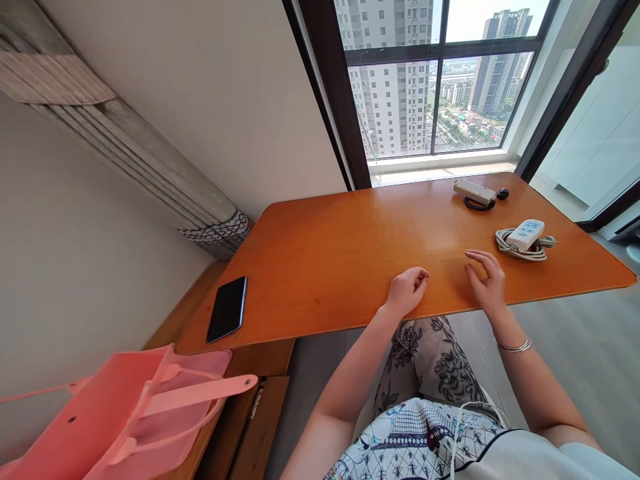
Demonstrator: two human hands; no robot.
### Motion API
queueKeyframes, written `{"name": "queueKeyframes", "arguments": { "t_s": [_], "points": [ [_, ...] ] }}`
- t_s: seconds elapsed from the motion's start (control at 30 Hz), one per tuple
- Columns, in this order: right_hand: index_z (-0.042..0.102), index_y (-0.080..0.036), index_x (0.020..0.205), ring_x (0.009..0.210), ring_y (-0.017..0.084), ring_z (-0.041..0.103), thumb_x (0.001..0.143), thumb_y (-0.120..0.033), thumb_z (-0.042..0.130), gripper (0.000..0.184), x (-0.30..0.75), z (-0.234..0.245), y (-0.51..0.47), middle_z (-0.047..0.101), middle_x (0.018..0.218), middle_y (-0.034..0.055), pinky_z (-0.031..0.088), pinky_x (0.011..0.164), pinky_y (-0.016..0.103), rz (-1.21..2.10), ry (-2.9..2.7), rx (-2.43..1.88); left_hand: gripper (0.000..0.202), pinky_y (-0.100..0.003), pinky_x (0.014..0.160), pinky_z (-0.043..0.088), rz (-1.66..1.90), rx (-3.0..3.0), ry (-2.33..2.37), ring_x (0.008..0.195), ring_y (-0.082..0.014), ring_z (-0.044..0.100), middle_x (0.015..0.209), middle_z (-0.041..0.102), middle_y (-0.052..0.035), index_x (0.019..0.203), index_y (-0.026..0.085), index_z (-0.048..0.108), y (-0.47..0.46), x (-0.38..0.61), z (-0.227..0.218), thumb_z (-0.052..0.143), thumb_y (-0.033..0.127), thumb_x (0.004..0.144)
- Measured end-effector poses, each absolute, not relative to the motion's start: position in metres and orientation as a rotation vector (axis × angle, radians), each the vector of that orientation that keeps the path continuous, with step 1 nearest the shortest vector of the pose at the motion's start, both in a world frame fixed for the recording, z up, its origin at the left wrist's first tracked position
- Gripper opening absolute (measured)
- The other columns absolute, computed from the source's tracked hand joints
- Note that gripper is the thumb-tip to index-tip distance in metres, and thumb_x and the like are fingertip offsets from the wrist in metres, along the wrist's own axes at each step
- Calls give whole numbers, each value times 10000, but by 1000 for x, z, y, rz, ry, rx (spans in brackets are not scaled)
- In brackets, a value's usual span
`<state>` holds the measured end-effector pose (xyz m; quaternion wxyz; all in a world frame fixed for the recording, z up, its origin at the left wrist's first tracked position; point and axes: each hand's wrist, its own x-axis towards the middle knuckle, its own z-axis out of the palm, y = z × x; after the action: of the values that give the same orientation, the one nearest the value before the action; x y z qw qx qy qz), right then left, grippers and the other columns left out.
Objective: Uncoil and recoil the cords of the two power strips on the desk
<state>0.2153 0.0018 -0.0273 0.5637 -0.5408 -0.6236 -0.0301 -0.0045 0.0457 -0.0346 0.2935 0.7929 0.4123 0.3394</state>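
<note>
Head view: the right hand (484, 280) is over the table (325, 253), fingers curved, thumb set wide of them, nothing held. The white strip (526, 235) lies near it, toward half past one, on its coiled cord (511, 249); the beige strip (474, 192) lies at twelve. The left hand (407, 292) curls narrow, nothing visible inside; the tablet (227, 309) lies far off at nine. Handling the white strip well likely means gripping block and loops together, lest the coil spill.

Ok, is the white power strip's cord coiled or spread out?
Coiled: the gray cord lies in bundled loops beside the white power strip, near your right hand.
</note>
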Motion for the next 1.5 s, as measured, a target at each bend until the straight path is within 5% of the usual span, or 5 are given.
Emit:
{"name": "queueKeyframes", "arguments": {
  "t_s": [0.3, 0.57, 0.8, 1.33, 1.5],
  "points": [
    [539, -122, 1321, 1103, 327, 580, 821, -618, 565, 704, 341, -13, 7, 547, 1305, 211, 448, 1027, 544, -188, -966, -1972, 160, -256, 668, 496, 902, 2144, 1084, 661, -133, 592, 782, 685, -20, 940, 196, 688, 45, -4, -34, 533, 206, 901],
    [679, -126, 1060, 1223, 450, 490, 780, -733, 565, 678, 354, -18, 16, 559, 1191, 231, 385, 1049, 643, -47, -858, -2280, 153, -250, 676, 493, 881, 2160, 1076, 663, -132, 594, 765, 673, -16, 942, 197, 685, 45, -5, -32, 538, 191, 901],
    [650, -54, 1123, 1270, 504, 423, 750, -708, 627, 754, 336, -18, 36, 497, 1332, 336, 398, 1006, 666, -17, -795, -2406, 151, -257, 695, 500, 864, 2159, 1068, 679, -138, 606, 780, 683, -26, 942, 183, 683, 44, -6, -31, 539, 183, 896],
    [563, -160, 1102, 1151, 365, 622, 638, -565, 756, 646, 317, -34, 22, 679, 1208, 205, 469, 998, 538, 284, -911, -1849, 164, -253, 692, 512, 905, 2143, 1065, 677, -122, 609, 848, 708, -16, 999, 201, 667, 47, -3, -39, 556, 172, 882],
    [560, -203, 1127, 1127, 281, 660, 688, -592, 775, 625, 261, -39, 13, 697, 1220, 121, 518, 995, 485, 643, -993, -1331, 479, -298, 795, 565, 1015, 2098, 1068, 880, -147, 673, 1298, 632, -120, 1309, 195, 530, 47, -2, -40, 630, 189, 841]
  ]
}}
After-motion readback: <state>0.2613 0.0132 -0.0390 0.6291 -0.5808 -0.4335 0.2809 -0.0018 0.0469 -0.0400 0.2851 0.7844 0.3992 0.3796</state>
